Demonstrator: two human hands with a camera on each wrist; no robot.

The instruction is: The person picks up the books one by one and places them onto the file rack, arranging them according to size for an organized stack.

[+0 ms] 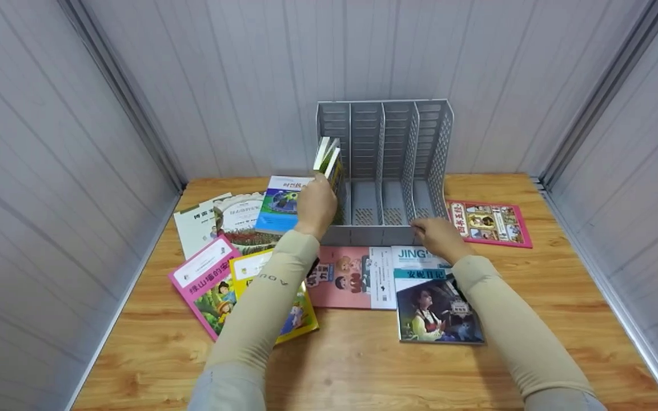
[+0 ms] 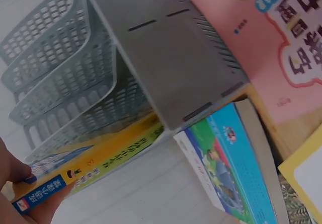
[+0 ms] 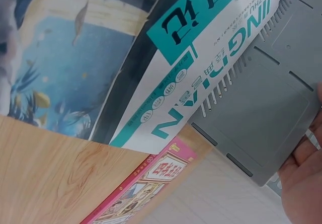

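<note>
The left hand (image 1: 316, 206) gripped a small bundle of thin books (image 1: 329, 157) and held them upright in the leftmost slot of the gray file rack (image 1: 386, 142), which stood at the far middle of the worktop (image 1: 363, 365) against the wall. In the left wrist view the fingers (image 2: 20, 171) pinched the near end of a book with a yellow spine (image 2: 100, 163) that lay along the rack's perforated side. The right hand (image 1: 440, 237) rested on the rack's low front edge at the right, its fingers curled over the lip and steadying it; the right wrist view showed only the fingertips (image 3: 307, 158) against the gray plastic.

The held books looked light and thin, with glossy covers likely to slide against each other, so a firm pinch across the whole bundle near the spines would probably keep them together. Being soft-covered, they would likely bend or slump if taken by one corner. The rack seemed light, stiff plastic that could shift when pushed.

More books lay flat on the worktop: a blue one (image 1: 280, 202) just left of the rack, a pink one (image 1: 206, 285) and a yellow one (image 1: 292, 311) at the near left, a pale pink one (image 1: 352, 277) in front of the rack, a teal-and-white one (image 1: 434, 302) beside it, and a red-bordered one (image 1: 489, 222) to the right.
</note>
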